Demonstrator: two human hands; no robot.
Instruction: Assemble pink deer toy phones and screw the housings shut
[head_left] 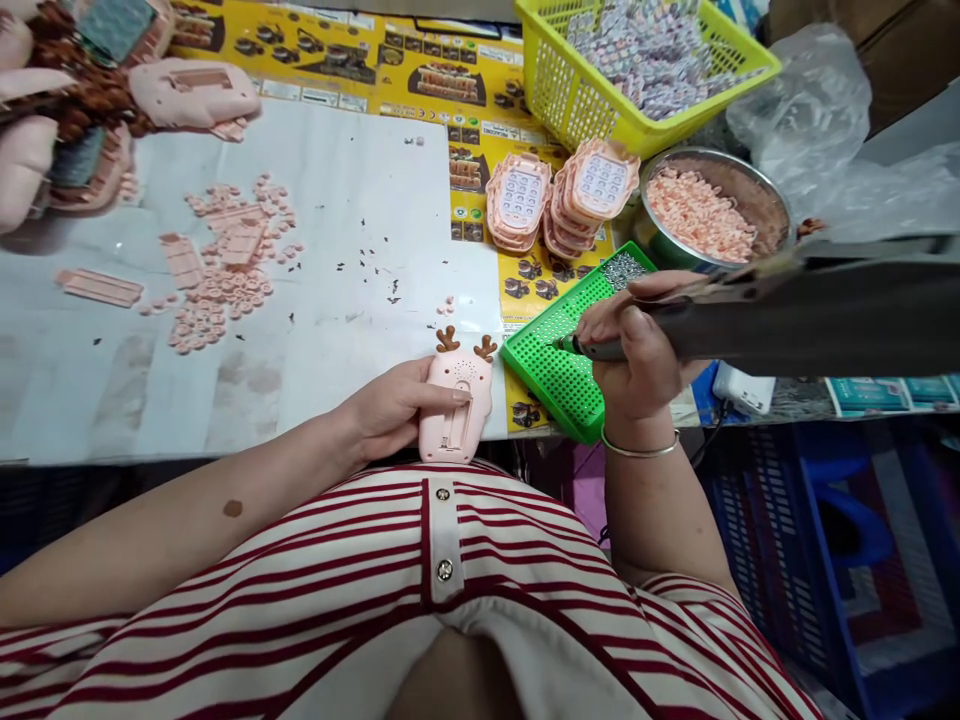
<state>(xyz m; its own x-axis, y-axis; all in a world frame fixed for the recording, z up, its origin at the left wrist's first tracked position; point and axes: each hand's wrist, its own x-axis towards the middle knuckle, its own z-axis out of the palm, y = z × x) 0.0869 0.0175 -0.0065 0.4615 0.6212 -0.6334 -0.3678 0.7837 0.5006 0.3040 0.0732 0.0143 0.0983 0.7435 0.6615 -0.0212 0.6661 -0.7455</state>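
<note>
My left hand (401,410) holds a pink plastic toy casing (439,442) with brown antlers at its top, close to my body at the table's front edge. Its back faces up, showing speaker holes and an uncovered battery compartment, with my thumb laid across it. My right hand (637,345) is wrapped round a dark power screwdriver (810,310), which lies sideways, its tip pointing left. That tip is over a green perforated tray (540,345), where a heap of small silver screws (622,270) sits at the far end.
Behind the tray stand stacked pink casing halves (517,195), a metal bowl (780,225) of small pink parts and a yellow basket (585,100). Pink covers and rings (217,290) lie on the white sheet (330,200). More casings (195,95) are piled far left.
</note>
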